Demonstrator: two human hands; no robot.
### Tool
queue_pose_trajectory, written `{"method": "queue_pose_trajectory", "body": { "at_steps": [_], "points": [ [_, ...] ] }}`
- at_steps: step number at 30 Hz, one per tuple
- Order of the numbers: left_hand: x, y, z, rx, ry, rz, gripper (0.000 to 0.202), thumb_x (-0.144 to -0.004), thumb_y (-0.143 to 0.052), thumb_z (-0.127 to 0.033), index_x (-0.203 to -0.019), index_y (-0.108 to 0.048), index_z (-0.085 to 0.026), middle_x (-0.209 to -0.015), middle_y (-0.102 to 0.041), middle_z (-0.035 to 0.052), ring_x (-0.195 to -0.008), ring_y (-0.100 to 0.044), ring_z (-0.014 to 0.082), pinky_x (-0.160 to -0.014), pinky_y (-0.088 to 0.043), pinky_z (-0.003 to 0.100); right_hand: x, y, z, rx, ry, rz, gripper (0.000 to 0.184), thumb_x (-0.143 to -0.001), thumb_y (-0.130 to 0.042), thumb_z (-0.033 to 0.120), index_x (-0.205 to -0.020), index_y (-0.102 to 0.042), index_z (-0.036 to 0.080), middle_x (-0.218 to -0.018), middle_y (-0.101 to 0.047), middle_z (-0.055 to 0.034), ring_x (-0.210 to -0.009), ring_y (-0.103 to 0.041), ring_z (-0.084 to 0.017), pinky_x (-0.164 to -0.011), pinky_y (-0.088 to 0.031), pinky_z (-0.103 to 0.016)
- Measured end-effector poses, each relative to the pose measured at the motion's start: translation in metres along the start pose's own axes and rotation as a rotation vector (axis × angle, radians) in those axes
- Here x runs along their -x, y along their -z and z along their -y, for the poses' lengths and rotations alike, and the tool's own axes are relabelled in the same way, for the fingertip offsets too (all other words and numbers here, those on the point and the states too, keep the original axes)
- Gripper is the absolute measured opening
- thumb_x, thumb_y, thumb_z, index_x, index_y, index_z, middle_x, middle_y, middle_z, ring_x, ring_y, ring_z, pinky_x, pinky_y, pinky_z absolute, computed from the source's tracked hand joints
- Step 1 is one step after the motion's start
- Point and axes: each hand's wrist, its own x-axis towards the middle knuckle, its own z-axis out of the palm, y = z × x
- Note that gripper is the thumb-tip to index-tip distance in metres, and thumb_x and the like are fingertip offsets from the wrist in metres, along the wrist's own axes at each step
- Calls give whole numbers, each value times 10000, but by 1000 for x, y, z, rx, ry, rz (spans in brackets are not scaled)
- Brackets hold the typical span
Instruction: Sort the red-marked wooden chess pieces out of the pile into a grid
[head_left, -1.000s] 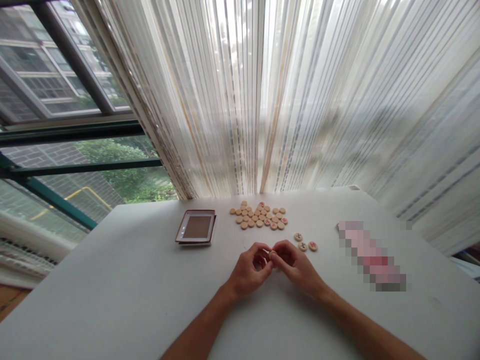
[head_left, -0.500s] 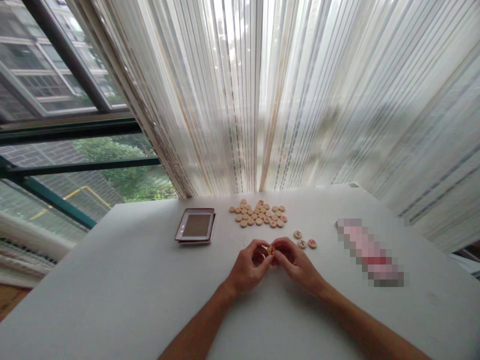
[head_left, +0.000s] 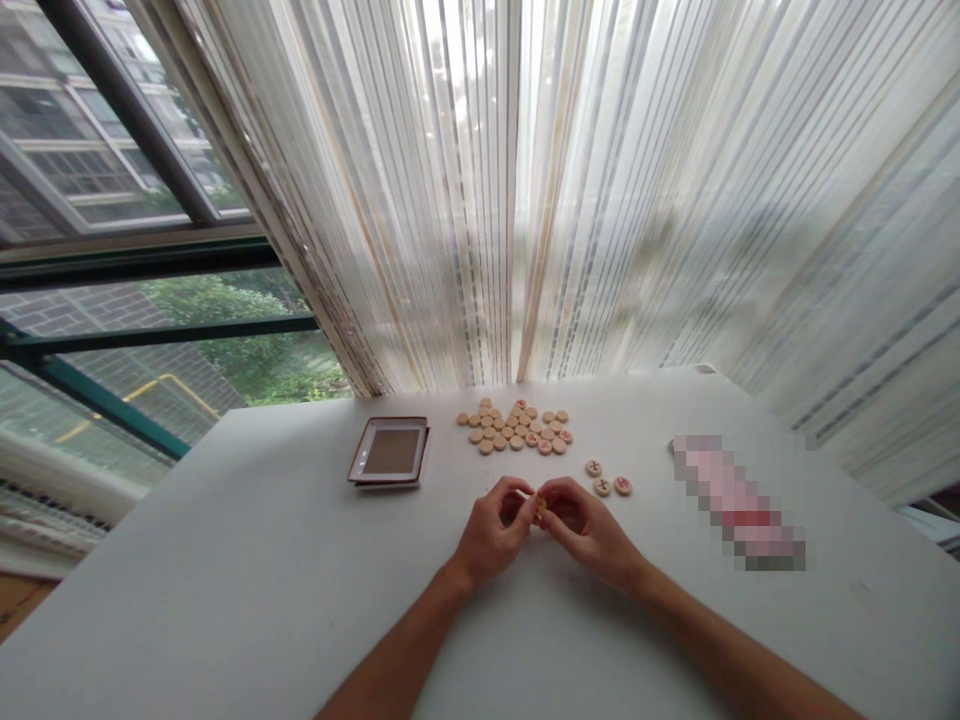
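Observation:
Between the fingertips of both hands is a round wooden xiangqi piece [head_left: 540, 507], mostly covered by the fingers. My left hand [head_left: 491, 530] pinches it from the left, thumb in front. My right hand [head_left: 589, 528] grips it from the other side, its thumb and forefinger close to the left thumb. Just beyond my right hand lie three loose pieces: two with dark markings, one of them a dark-marked piece [head_left: 594, 467], and a red-marked piece [head_left: 622, 485]. Farther off, a flat cluster of pieces [head_left: 511, 432] rests on the table, most showing blank faces, several with red characters.
The white table [head_left: 247, 560] reaches to a striped curtain [head_left: 480, 250] at the back. A square brown-rimmed tray [head_left: 390, 452] sits left of the cluster. A blurred-out pinkish object [head_left: 735, 500] lies at the right. A window [head_left: 150, 330] is at the left.
The piece in my hands has turned so its red-marked face shows less, and my fingers have closed further round it. The other pieces have stayed where they were.

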Motion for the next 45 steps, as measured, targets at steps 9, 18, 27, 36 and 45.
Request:
{"method": "queue_pose_trajectory", "body": {
  "at_steps": [9, 18, 27, 36, 45],
  "points": [
    [1, -1, 4, -44, -1, -15, 245, -950, -534, -403, -975, -591, -166, -745, -673, 19, -623, -611, 122, -593, -473, 216, 1, -1, -5, 104, 21, -3, 206, -898, -651, 308, -1055, -563, 208, -874, -646, -23, -770, -642, -165, -697, -549, -294],
    [0, 1, 1, -13, -31, 20, 236, -937, -554, -346, -1102, -568, -178, -918, -700, 56, -682, -647, 130, -645, -517, 238, -4, 14, 7, 150, 57, -63, 140, -939, -589, 342, -1001, -611, 218, -959, -662, -44, -883, -679, -191, -833, -560, -340],
    [0, 1, 6, -64, -1, -21, 227, -926, -555, -331, -1083, -588, -171, -902, -697, 52, -653, -626, 117, -620, -503, 228, 2, 101, 43, 184, -255, 68, 294, -879, -654, 466, -996, -599, 202, -982, -704, -70, -942, -713, -233, -856, -563, -351],
    [0, 0, 7, -79, -1, -27, 222, -920, -558, -330, -1067, -599, -168, -875, -693, 49, -649, -618, 117, -611, -499, 225, 9, 113, 22, 455, -462, 139, 351, -787, -685, 529, -767, -556, 203, -721, -691, -22, -665, -675, -185, -586, -510, -263],
    [0, 1, 6, -87, -1, -9, 224, -911, -574, -326, -1067, -610, -169, -872, -696, 51, -662, -621, 121, -631, -501, 229, 9, 113, 12, 571, -464, 101, 315, -785, -663, 486, -708, -523, 215, -649, -674, -11, -597, -629, -176, -509, -432, -245]
  ]
}}
